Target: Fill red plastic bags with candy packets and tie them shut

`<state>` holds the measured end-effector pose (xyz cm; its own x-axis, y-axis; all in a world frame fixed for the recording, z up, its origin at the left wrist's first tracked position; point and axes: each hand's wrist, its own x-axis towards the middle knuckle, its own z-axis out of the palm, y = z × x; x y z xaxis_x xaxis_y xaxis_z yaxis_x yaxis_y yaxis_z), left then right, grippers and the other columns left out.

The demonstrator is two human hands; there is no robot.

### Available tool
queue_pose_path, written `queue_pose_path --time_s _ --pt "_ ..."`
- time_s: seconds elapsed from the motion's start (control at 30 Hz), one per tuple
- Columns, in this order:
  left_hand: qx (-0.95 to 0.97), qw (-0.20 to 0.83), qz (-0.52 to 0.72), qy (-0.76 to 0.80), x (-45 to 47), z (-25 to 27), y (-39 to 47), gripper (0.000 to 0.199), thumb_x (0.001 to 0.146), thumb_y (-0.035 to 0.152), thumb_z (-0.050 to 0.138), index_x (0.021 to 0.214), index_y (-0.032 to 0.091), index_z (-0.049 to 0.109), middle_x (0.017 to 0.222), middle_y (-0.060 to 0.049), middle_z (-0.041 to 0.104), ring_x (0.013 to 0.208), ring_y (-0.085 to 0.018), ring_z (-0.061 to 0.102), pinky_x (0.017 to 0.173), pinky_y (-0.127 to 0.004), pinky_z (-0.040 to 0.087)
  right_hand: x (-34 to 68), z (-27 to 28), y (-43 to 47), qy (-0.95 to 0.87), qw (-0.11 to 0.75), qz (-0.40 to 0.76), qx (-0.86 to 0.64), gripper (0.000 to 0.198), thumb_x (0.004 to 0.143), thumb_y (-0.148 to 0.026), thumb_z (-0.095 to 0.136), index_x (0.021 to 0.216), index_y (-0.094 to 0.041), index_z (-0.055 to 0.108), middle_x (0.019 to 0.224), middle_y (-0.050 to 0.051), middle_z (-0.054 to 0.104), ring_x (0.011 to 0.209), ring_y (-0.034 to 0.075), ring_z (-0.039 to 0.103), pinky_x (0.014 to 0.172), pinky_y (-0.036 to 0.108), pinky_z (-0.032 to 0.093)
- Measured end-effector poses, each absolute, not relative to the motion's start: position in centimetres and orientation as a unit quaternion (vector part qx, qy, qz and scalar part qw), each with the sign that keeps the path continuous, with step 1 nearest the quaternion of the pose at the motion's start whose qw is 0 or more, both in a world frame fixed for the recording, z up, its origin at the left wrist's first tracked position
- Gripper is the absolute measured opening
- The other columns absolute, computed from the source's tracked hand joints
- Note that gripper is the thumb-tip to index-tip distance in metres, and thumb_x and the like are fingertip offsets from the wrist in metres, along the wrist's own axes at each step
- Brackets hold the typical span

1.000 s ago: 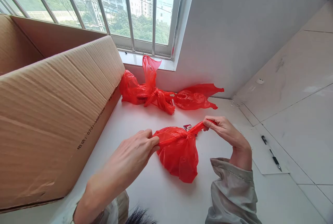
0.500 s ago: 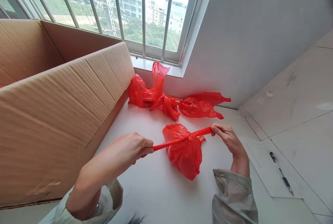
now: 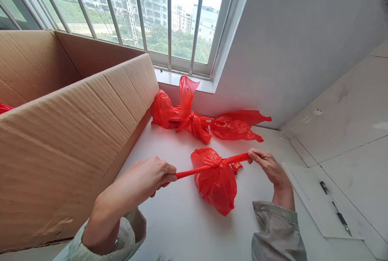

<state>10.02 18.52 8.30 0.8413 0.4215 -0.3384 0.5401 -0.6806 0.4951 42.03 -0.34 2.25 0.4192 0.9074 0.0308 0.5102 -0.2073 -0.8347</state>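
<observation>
A filled red plastic bag (image 3: 216, 184) rests on the white table, its neck drawn into a tight knot at the top. Closed around one twisted handle end, my left hand (image 3: 154, 174) holds it out to the left. My right hand (image 3: 266, 164) pinches the other handle end on the right side. Both ends are stretched taut between the hands. Partly behind the bag lies a small red packet (image 3: 236, 167) with pale print. What the bag contains is hidden.
A large open cardboard box (image 3: 91, 131) fills the left side. Tied red bags (image 3: 182, 111) and a flatter red bag (image 3: 236, 125) lie along the wall. On the right are a sheet of paper (image 3: 315, 196), a pen (image 3: 342, 218) and its cap (image 3: 324, 187).
The camera view has shifted slightly. My hands have pulled the handle ends a little farther apart, and both grips stay closed.
</observation>
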Motion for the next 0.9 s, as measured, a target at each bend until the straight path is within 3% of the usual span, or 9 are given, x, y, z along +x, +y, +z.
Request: queue_pose_path --time_s 0.43,0.6,0.7,0.8,0.9 --pt "0.897 0.318 -0.108 0.288 10.9 8.0 19.3 0.029 0.082 0.029 0.044 0.055 0.018 0.041 0.051 0.002 0.045 0.042 -0.013 0.047 0.047 -0.026 0.026 42.0 1.5 0.5 -0.487 0.385 0.284 -0.731 0.051 0.09 -0.063 0.044 0.063 -0.02 0.041 0.066 -0.002 0.04 0.065 0.014 0.038 0.064 0.027 0.032" --pt "0.912 0.291 -0.098 0.273 10.7 7.6 19.3 0.033 0.088 0.029 0.042 0.057 0.019 0.039 0.051 0.002 0.043 0.043 -0.013 0.038 0.047 -0.029 0.02 41.7 1.0 1.0 -0.483 0.365 0.291 -0.741 0.046 0.092 -0.058 0.044 0.065 -0.021 0.042 0.065 -0.003 0.044 0.063 0.014 0.041 0.062 0.027 0.033" --pt "0.931 0.258 -0.077 0.246 9.8 8.1 18.5 0.036 0.093 0.031 0.045 0.06 0.02 0.035 0.055 0.002 0.04 0.049 -0.014 0.031 0.051 -0.031 0.016 41.1 2.7 0.1 -0.463 0.343 0.225 -0.786 0.033 0.088 -0.054 0.053 0.084 -0.021 0.057 0.085 0.002 0.06 0.08 0.02 0.055 0.073 0.031 0.04" --pt "0.942 0.217 -0.036 0.253 8.7 9.0 17.1 0.035 0.097 0.04 0.05 0.07 0.02 0.041 0.067 0.002 0.049 0.058 -0.016 0.041 0.055 -0.031 0.022 39.5 5.3 -0.5 -0.467 0.322 0.095 -0.818 0.035 0.085 -0.053 0.06 0.107 -0.027 0.062 0.117 0.006 0.063 0.111 0.027 0.056 0.091 0.039 0.042" --pt "0.931 0.221 0.005 0.29 7.1 10.5 15.2 0.028 0.098 0.042 0.055 0.08 0.021 0.046 0.083 0.003 0.057 0.07 -0.016 0.054 0.06 -0.03 0.03 36.5 6.2 -0.1 -0.527 0.291 0.084 -0.794 0.039 0.084 -0.055 0.06 0.117 -0.033 0.063 0.128 0.006 0.062 0.118 0.028 0.055 0.085 0.037 0.05"
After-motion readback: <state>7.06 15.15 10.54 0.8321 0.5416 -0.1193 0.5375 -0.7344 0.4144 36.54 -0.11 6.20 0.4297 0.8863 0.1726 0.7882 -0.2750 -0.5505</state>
